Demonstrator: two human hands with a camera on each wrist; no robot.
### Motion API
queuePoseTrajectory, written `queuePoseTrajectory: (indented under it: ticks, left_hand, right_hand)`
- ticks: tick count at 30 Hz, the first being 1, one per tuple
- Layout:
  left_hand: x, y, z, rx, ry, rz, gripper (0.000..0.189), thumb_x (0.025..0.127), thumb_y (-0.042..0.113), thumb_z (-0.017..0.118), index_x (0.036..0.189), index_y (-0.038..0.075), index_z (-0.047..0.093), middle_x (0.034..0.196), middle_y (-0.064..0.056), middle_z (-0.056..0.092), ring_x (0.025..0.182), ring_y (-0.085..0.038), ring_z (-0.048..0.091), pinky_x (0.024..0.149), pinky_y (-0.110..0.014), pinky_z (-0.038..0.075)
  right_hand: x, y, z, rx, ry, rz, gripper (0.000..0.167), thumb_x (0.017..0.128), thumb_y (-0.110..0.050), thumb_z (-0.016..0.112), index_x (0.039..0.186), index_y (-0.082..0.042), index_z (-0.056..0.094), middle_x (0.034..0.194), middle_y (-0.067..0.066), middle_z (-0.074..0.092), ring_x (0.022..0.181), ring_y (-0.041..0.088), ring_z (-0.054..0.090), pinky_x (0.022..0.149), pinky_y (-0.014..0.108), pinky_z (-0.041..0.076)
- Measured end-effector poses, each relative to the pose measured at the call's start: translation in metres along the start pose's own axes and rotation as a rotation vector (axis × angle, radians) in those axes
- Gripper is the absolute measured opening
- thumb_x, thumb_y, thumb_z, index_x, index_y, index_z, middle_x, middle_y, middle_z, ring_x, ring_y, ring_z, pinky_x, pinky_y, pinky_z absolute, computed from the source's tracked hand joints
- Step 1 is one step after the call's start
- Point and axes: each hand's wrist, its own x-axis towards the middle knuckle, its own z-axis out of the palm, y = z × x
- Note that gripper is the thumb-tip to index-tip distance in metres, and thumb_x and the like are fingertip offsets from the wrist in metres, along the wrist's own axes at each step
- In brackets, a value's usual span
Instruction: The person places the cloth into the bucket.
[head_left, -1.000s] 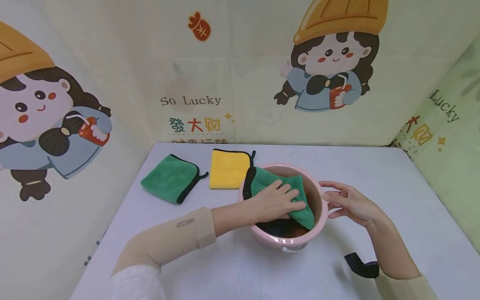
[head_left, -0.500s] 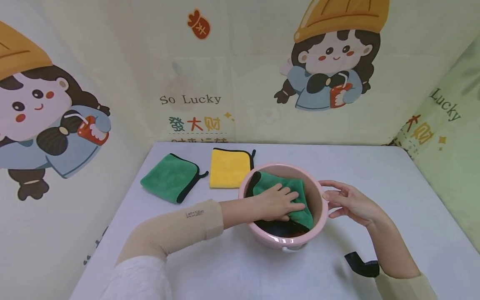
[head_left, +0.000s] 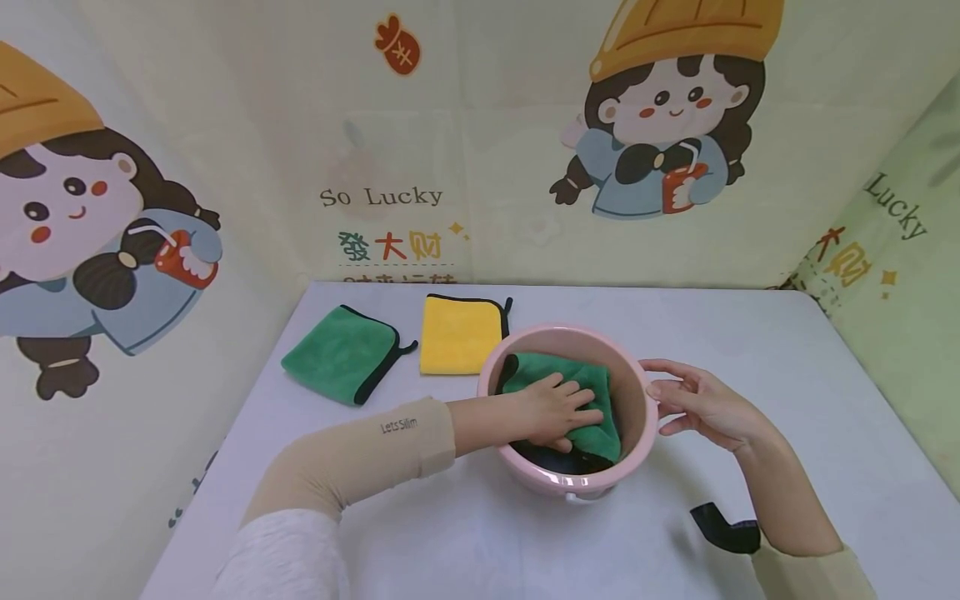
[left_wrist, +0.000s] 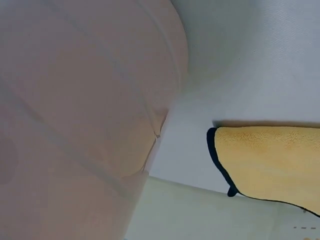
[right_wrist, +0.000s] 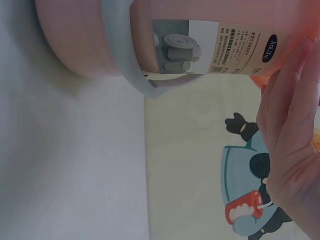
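Observation:
A pink bucket (head_left: 540,482) stands upright on the table. Inside it lies a green cloth (head_left: 602,443) with black edging, over something dark (head_left: 555,458) that is mostly hidden. My left hand (head_left: 551,410) reaches over the near-left rim, its spread fingers resting flat on this cloth. At the bucket's right side, my right hand (head_left: 708,408) touches the rim with thumb and fingertips, its fingers loosely extended. The right wrist view shows the same hand (right_wrist: 292,125) against the outside of the bucket (right_wrist: 80,40), near its label (right_wrist: 215,47).
A second green cloth (head_left: 341,354) lies folded at the table's back left. Between it and the bucket is a folded yellow cloth (head_left: 459,335). The bucket's pale handle (right_wrist: 120,45) hangs down. A printed curtain (head_left: 510,167) stands behind the table (head_left: 750,333).
My left hand has pushed down into the bucket, and the green cloth has sunk below the rim, its black edge no longer over the side. My right hand has stayed put.

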Motion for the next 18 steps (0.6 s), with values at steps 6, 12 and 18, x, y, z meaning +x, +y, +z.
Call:
queuePoseTrajectory:
  ticks: [6,12,18]
  left_hand:
    - [-0.0009,0.0016,-0.0011,0.008,-0.053,-0.009,0.061,0.089,0.058,0.036,0.142,0.031,0.019,0.141,0.005,0.028,0.122,-0.011,0.03,0.098,-0.028,0.029]
    - [-0.0011,0.0018,-0.0008,0.009,-0.048,-0.01,0.061,0.089,0.059,0.036,0.141,0.03,0.02,0.14,0.005,0.029,0.121,-0.012,0.031,0.098,-0.028,0.03]
    - [0.0006,-0.0017,0.0012,-0.073,0.014,0.006,0.062,0.088,0.058,0.041,0.14,0.03,0.023,0.139,0.004,0.029,0.123,-0.013,0.029,0.1,-0.03,0.03]
  right_hand:
    - [-0.0003,-0.0011,0.0001,0.0,0.0,0.002,0.03,0.095,-0.007,0.045,0.118,-0.024,0.051,0.092,0.004,0.069,0.077,0.019,0.067,0.061,0.032,0.054]
    - [-0.0005,-0.0015,0.0004,0.004,-0.005,0.002,0.03,0.095,-0.007,0.045,0.118,-0.025,0.051,0.092,0.004,0.069,0.077,0.019,0.067,0.061,0.032,0.054]
    - [-0.0005,0.0001,-0.0001,-0.003,0.002,0.009,0.03,0.095,-0.007,0.044,0.118,-0.025,0.051,0.093,0.004,0.069,0.078,0.019,0.067,0.062,0.032,0.054]
